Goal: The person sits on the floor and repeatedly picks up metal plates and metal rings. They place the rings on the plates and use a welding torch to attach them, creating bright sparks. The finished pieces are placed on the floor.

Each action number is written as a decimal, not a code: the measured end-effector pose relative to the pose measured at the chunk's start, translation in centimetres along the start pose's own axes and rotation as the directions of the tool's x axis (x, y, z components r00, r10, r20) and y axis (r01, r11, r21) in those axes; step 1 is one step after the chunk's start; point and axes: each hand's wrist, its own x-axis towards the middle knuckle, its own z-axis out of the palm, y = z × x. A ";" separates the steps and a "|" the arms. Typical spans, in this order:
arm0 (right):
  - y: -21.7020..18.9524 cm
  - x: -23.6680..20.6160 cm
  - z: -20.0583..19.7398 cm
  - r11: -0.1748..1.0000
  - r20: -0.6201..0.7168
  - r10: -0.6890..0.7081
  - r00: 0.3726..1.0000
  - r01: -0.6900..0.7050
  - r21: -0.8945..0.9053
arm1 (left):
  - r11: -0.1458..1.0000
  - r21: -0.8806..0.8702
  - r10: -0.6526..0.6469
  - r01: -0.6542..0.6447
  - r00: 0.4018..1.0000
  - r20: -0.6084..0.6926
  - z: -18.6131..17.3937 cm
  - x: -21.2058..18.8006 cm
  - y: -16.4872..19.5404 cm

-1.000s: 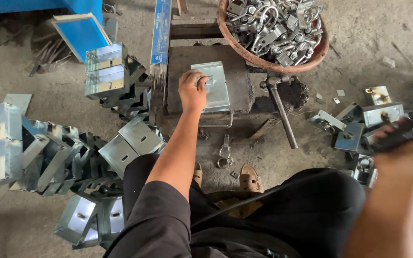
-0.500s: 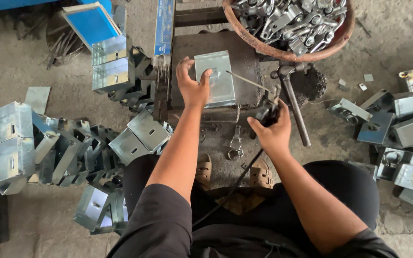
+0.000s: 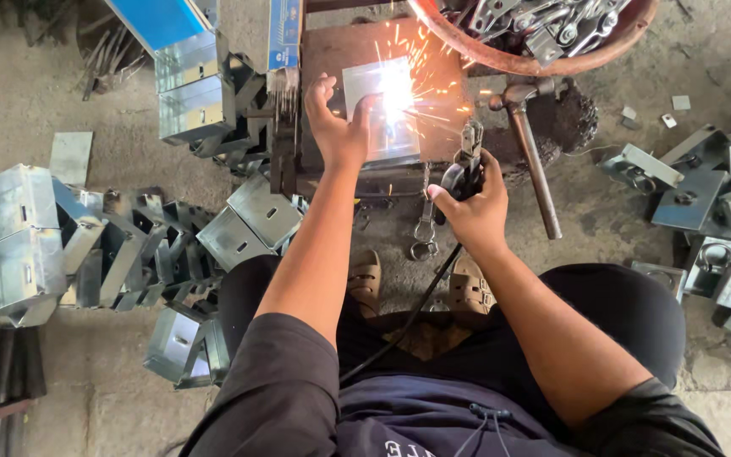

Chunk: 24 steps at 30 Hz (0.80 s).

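Sitting low over a concrete floor [image 3: 61, 381], the person is wearing sandals [image 3: 365, 279] with a black cable [image 3: 399, 326] running between the knees. Their right hand [image 3: 471, 207] is clenching a welding electrode holder [image 3: 465, 165], while the left hand [image 3: 336, 127] is pressing flat, fingers spread, on a shiny steel plate [image 3: 382, 114] lying on a dark metal work block [image 3: 357, 51], where bright sparks [image 3: 408, 80] are flying. A hammer [image 3: 530, 156] is leaning just right of the block. Folded galvanized boxes [image 3: 19, 241] are crowding the floor on the left; similar bracket pieces [image 3: 712, 182] are lying on the right. Farther off, a narrow blue label strip [image 3: 283, 34] is standing beside the block, a blue panel [image 3: 158, 19] is sitting at the upper left, and a reddish basin [image 3: 501, 57] is holding metal clamps [image 3: 552, 21].
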 end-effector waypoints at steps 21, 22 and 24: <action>-1.6 -0.2 -0.1 0.997 0.051 0.038 0.998 -0.041 0.069 | 0.985 0.065 0.164 -0.160 0.984 -0.069 0.4 -0.2 -0.8; -1.6 -0.2 -0.1 0.992 0.066 0.079 0.995 -0.085 0.091 | 0.999 0.010 0.040 -0.040 0.999 -0.030 0.5 -0.2 -0.9; -1.5 -0.1 -0.1 0.999 0.039 0.053 0.998 -0.053 0.009 | 0.975 -0.085 -0.200 0.206 0.977 0.069 0.6 -0.2 -0.8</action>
